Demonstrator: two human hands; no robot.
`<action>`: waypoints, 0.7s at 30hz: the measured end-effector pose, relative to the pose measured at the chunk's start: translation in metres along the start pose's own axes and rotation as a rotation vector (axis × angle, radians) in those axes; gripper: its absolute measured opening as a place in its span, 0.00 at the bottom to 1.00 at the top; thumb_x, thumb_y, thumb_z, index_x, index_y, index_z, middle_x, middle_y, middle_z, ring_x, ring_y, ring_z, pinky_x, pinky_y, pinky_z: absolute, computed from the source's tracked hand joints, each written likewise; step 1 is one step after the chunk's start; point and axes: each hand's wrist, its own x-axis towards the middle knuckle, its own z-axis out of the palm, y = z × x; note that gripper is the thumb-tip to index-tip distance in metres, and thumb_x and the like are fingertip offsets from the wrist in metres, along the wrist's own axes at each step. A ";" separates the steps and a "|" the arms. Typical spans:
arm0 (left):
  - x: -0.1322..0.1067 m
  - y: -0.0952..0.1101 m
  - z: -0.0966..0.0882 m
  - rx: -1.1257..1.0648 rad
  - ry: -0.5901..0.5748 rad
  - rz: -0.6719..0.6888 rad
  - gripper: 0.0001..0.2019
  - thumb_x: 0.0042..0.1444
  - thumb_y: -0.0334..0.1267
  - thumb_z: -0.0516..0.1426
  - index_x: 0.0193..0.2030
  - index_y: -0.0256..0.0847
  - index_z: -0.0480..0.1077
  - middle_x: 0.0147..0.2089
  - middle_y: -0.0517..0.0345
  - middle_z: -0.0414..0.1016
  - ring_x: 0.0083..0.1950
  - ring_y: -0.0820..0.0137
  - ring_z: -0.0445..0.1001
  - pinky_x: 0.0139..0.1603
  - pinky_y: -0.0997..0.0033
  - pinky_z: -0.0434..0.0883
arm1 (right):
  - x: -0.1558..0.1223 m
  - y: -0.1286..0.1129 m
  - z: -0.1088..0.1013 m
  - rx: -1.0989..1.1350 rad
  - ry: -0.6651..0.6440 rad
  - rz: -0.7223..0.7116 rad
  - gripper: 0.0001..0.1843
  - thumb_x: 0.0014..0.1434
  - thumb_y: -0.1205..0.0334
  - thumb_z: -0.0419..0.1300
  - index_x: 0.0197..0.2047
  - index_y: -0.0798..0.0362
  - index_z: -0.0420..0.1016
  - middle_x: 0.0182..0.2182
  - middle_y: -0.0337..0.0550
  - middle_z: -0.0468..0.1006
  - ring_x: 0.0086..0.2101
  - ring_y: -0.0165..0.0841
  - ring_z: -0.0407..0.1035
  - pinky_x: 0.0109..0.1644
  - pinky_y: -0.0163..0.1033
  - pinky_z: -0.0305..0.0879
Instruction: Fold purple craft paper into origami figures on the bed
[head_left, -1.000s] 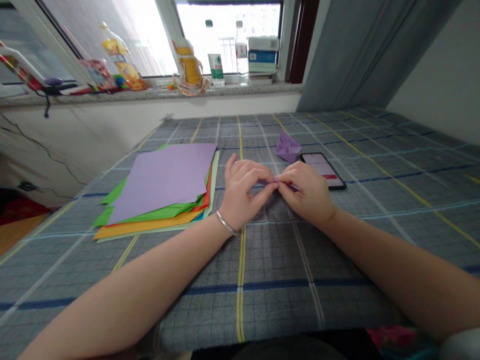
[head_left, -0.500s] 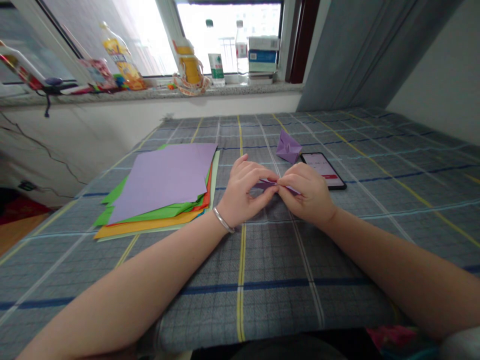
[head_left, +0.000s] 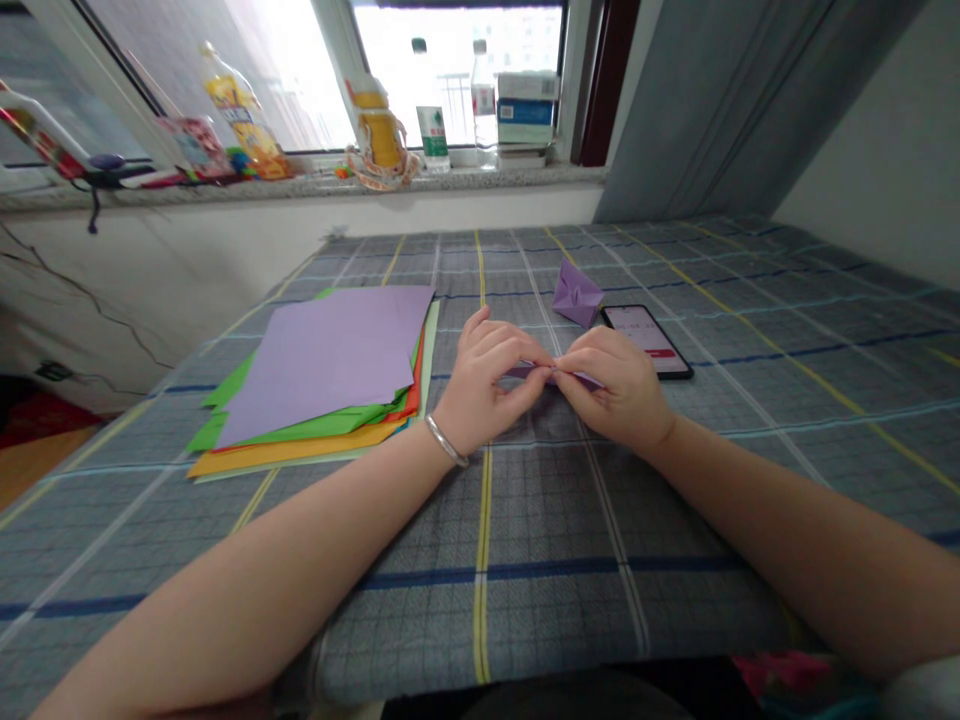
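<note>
Between my two hands is a small folded piece of purple paper (head_left: 523, 372), seen nearly edge-on and mostly covered by fingers. My left hand (head_left: 491, 372), with a silver bangle at the wrist, pinches its left part between thumb and fingers. On the other side my right hand (head_left: 616, 384) pinches the same paper, fingertips close to those of the left. Just beyond the hands stands a folded purple paper shape (head_left: 577, 294) with pointed corners. A phone (head_left: 651, 342) with a lit screen lies behind my right hand.
A stack of coloured paper, a purple sheet (head_left: 330, 350) on top, lies left of my hands on the checked tablecloth (head_left: 555, 520). Along the windowsill (head_left: 315, 182) stand bottles, a yellow cup (head_left: 379, 130), a tube (head_left: 433, 138) and boxes (head_left: 526, 110). A grey curtain (head_left: 720, 110) hangs at right.
My left hand has shifted very slightly left, and a little more of the purple paper shows between the fingertips. Both hands keep their pinch; the other things have not moved.
</note>
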 end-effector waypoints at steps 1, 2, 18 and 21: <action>0.000 0.000 0.000 -0.001 -0.002 0.015 0.05 0.60 0.36 0.54 0.34 0.44 0.69 0.36 0.61 0.76 0.43 0.69 0.73 0.68 0.53 0.52 | 0.000 0.000 0.000 -0.002 -0.002 -0.005 0.05 0.60 0.64 0.57 0.32 0.49 0.71 0.29 0.41 0.73 0.32 0.33 0.67 0.36 0.40 0.65; -0.001 -0.001 0.000 -0.001 0.000 0.030 0.04 0.60 0.36 0.54 0.34 0.44 0.69 0.36 0.61 0.76 0.43 0.69 0.73 0.68 0.53 0.51 | 0.000 0.000 0.000 -0.001 -0.002 -0.007 0.05 0.60 0.64 0.57 0.32 0.49 0.71 0.29 0.41 0.73 0.32 0.33 0.67 0.36 0.40 0.65; -0.001 -0.002 0.001 0.010 0.041 0.029 0.04 0.60 0.38 0.55 0.37 0.43 0.69 0.37 0.61 0.77 0.42 0.70 0.74 0.67 0.53 0.53 | 0.001 0.001 0.002 0.055 0.107 -0.024 0.04 0.58 0.69 0.60 0.34 0.49 0.71 0.30 0.40 0.74 0.33 0.33 0.69 0.37 0.40 0.67; -0.001 -0.008 0.000 0.029 0.034 0.041 0.05 0.59 0.39 0.57 0.39 0.42 0.70 0.40 0.59 0.78 0.45 0.69 0.74 0.66 0.52 0.54 | 0.003 -0.001 0.000 0.062 0.168 -0.019 0.05 0.57 0.69 0.62 0.35 0.48 0.72 0.31 0.39 0.75 0.33 0.33 0.69 0.38 0.41 0.66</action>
